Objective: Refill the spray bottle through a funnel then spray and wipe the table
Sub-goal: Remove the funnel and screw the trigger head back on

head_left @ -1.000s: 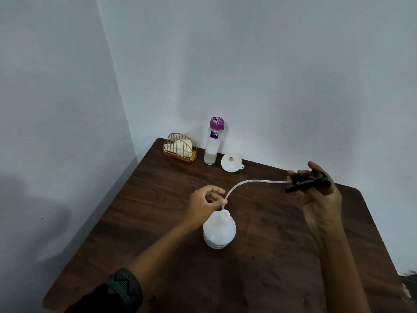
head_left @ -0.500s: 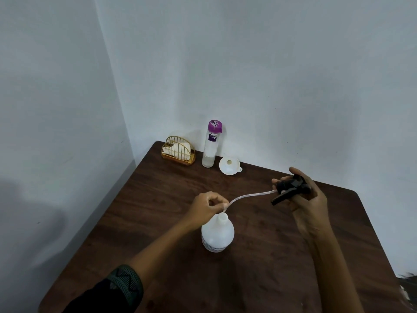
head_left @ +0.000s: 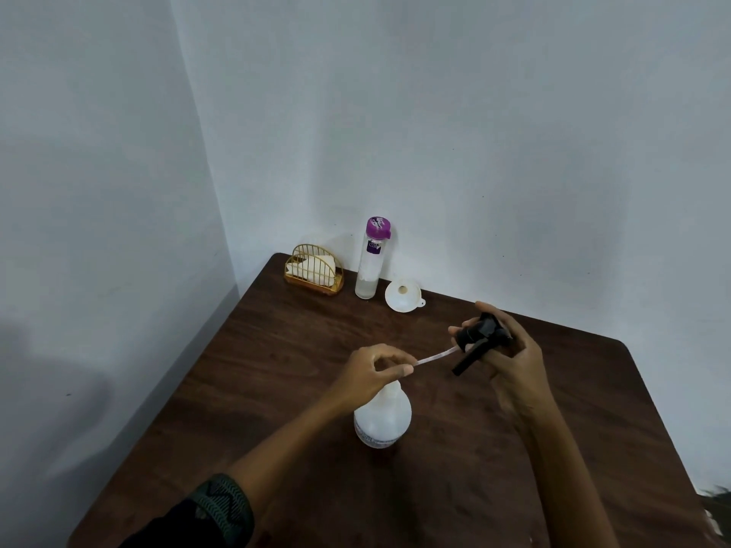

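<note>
A white spray bottle stands uncapped in the middle of the dark wooden table. My right hand grips the black trigger sprayer head above the table, right of the bottle. Its thin clear dip tube runs left and down toward the bottle neck. My left hand pinches the tube's lower end just above the neck, hiding the opening. A white funnel lies at the back of the table. Next to it stands a tall clear bottle with a purple cap.
A gold wire holder with white napkins sits in the back left corner by the wall. White walls close in behind and to the left. The table's right edge runs down the right side.
My right hand has brought the sprayer head down and to the left, closer to the bottle. More of the tube has gone into the neck, and my left hand stays at it.
</note>
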A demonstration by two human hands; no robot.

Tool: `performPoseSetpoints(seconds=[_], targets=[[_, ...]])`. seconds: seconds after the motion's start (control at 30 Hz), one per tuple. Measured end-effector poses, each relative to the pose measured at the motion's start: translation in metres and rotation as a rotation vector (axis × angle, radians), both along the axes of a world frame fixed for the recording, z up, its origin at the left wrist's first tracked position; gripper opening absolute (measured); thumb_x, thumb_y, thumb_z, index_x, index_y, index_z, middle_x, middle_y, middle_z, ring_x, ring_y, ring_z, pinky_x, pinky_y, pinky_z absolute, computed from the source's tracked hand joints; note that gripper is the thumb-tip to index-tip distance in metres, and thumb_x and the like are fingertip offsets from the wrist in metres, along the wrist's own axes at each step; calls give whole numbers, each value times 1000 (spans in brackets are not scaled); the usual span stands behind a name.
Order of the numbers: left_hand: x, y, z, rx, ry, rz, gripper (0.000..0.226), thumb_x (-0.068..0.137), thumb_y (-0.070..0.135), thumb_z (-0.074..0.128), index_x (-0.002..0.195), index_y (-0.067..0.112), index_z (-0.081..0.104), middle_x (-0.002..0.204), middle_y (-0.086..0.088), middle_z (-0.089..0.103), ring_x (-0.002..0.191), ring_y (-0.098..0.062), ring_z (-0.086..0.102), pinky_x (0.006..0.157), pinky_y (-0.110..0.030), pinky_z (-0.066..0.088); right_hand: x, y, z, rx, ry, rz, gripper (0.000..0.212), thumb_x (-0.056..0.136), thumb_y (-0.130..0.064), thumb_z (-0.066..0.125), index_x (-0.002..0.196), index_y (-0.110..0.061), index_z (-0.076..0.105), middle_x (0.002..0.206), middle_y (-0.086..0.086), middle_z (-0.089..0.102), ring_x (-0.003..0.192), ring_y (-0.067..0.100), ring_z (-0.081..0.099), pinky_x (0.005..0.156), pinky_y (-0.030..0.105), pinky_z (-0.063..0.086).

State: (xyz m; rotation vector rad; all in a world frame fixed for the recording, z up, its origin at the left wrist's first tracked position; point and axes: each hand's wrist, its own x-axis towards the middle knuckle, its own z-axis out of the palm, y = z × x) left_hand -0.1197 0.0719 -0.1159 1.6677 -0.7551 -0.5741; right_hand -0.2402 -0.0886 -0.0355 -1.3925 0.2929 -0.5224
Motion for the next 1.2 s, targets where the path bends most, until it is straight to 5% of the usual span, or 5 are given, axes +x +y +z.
performPoseSetpoints(seconds=[0.23,0.4,0.7,0.83,1.2], targets=[[-4,2,-1,11,-101,9,19,82,20,70,101,23,69,97,2,68,88,-14,64,74,-21,52,2,18,-5,-71,51,49,74,52,-32,87,117,-11,59,95,10,67,96,34,67,84,40,56],[-11,1,-1,-39,-137,48,5,79,22,72,85,22,71,86,8,67,83,-10,64,75,-29,53,5,28,-11,-161,85,75,53,72,16,64,119,-9,57,99,18,65,96,30,68,83,35,57],[-10,9,-13,12,-153,57,9,80,20,71,86,14,70,88,5,67,85,-8,62,76,-29,52,9,39,-17,-195,126,109,53,72,13,66,120,-9,56,102,18,64,96,24,69,81,28,56],[-12,15,-21,50,-114,83,19,78,18,73,96,18,66,90,15,63,86,-2,59,72,-15,47,15,43,-28,-227,179,120,53,73,12,67,119,-11,56,101,17,65,95,23,69,86,34,55],[-16,23,-30,18,-74,207,43,72,20,78,111,23,61,101,11,68,97,-5,64,84,-23,53,20,56,-62,-256,265,80,53,72,14,68,115,-17,58,114,16,64,104,21,65,90,35,54]])
